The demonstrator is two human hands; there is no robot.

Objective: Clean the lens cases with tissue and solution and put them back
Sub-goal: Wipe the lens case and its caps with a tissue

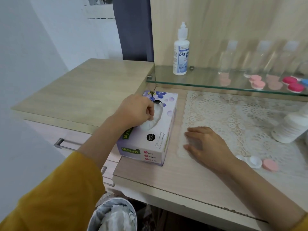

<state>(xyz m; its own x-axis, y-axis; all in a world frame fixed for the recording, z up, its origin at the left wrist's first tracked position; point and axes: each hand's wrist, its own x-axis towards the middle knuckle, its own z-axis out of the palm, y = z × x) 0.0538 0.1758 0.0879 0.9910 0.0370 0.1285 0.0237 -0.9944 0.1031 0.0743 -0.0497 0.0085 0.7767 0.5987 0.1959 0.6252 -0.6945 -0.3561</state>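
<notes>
Task seemingly barely started: left grip (135, 110) is pinching white tissue (150, 124) from purple floral tissue box (150, 148); right grip (206, 144) is lying flat, empty; open white plastic lens case (255, 161) is waiting.

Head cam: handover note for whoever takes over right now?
Left hand pinches a tissue at the tissue box slot. Right hand rests flat on the lace mat, holding nothing.
Open white case and a pink cap lie on the counter by that hand; solution bottle, pink case and red case stand on the glass shelf.
Done: one case opened. Left: pull tissue, clean, cap, reshelve.
</notes>
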